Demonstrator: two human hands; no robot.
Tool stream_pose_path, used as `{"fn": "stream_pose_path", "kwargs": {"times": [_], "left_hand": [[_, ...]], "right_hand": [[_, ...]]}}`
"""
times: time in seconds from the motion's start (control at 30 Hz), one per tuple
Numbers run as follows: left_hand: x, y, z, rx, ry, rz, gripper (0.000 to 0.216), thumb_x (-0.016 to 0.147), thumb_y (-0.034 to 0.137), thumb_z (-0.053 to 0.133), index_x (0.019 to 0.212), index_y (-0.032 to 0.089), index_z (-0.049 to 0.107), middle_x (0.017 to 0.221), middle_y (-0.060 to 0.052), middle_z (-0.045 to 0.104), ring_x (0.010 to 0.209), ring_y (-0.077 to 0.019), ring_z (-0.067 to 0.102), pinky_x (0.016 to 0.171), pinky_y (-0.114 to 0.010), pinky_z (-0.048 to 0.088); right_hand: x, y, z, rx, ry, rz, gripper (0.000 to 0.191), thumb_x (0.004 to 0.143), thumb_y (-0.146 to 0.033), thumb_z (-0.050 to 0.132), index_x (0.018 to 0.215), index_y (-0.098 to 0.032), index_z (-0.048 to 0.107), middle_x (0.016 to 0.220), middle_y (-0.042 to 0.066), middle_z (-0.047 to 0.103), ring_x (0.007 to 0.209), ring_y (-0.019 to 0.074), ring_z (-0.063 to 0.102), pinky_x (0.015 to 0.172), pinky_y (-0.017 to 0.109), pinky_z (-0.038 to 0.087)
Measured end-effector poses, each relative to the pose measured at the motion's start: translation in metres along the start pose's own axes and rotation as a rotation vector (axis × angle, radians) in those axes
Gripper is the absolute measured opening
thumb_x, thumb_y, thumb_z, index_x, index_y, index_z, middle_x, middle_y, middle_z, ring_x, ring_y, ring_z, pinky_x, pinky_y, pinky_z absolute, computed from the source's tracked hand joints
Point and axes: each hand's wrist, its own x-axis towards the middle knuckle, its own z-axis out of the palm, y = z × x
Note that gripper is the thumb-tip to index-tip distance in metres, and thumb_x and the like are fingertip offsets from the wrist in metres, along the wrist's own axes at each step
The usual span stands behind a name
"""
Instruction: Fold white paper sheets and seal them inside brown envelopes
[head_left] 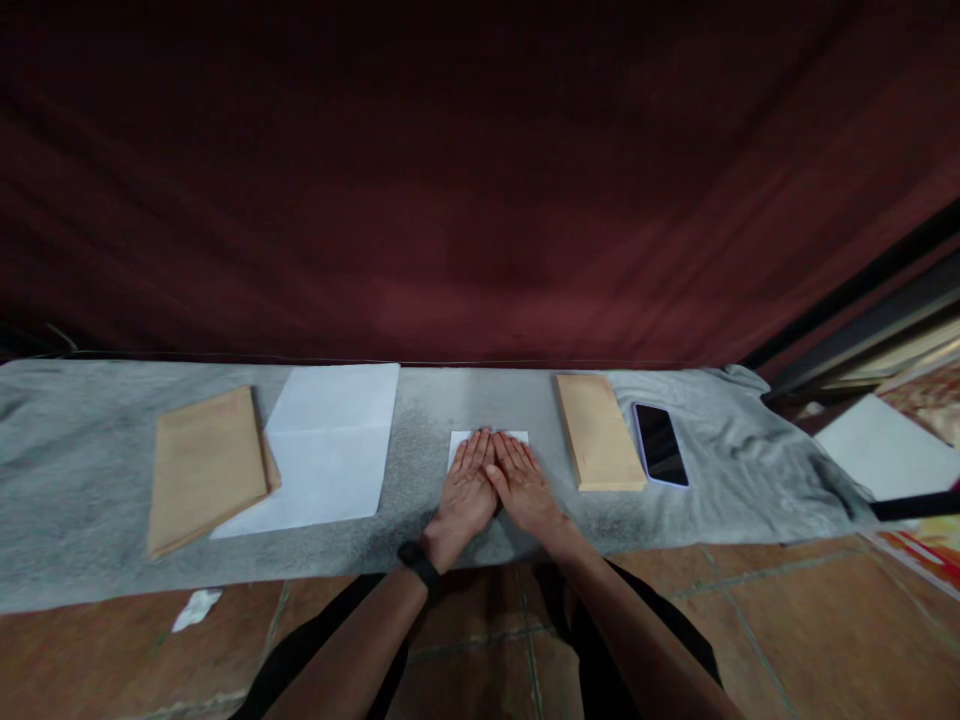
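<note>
My left hand (pixel 466 487) and my right hand (pixel 523 484) lie flat side by side, fingers stretched out, pressing on a small folded white paper (pixel 489 438) on the grey cloth (pixel 420 420). Only the paper's far edge shows past my fingertips. A black band sits on my left wrist. Neither hand grips anything.
Left of my hands lie a large white sheet (pixel 322 450) and a stack of brown envelopes (pixel 206 465). Right of them are another brown envelope stack (pixel 598 430) and a dark phone (pixel 660 444). A dark red curtain hangs behind. A paper scrap (pixel 196 608) lies on the tiled floor.
</note>
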Motion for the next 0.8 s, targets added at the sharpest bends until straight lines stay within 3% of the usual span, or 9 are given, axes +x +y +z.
{"fn": "stream_pose_path", "kwargs": {"times": [0.27,0.5,0.8], "left_hand": [[0.000,-0.012,-0.011,0.011,0.001,-0.120,0.058,0.099,0.024,0.029,0.153,0.004,0.035,0.160,-0.019,0.035,0.152,-0.0255,0.025,0.123,-0.047,0.025],[-0.006,-0.022,-0.007,0.012,0.039,-0.173,0.060,0.101,0.033,0.030,0.155,0.007,0.031,0.161,-0.016,0.035,0.152,-0.0254,0.027,0.124,-0.047,0.024],[-0.016,-0.037,-0.007,0.034,0.043,-0.235,0.062,0.102,0.039,0.028,0.156,0.008,0.031,0.160,-0.017,0.035,0.151,-0.0280,0.027,0.122,-0.050,0.027]], "right_hand": [[-0.009,0.016,0.002,-0.093,0.066,0.010,0.059,0.107,-0.042,0.035,0.157,-0.010,0.031,0.159,0.015,0.038,0.149,0.0253,0.033,0.122,0.046,0.027],[-0.015,0.029,0.001,-0.111,0.068,0.075,0.060,0.107,-0.040,0.033,0.158,-0.011,0.027,0.159,0.015,0.038,0.149,0.0254,0.034,0.120,0.047,0.028],[-0.019,0.038,0.000,-0.134,0.123,0.096,0.058,0.107,-0.041,0.033,0.156,-0.010,0.033,0.156,0.016,0.042,0.146,0.0279,0.039,0.118,0.047,0.033]]}}
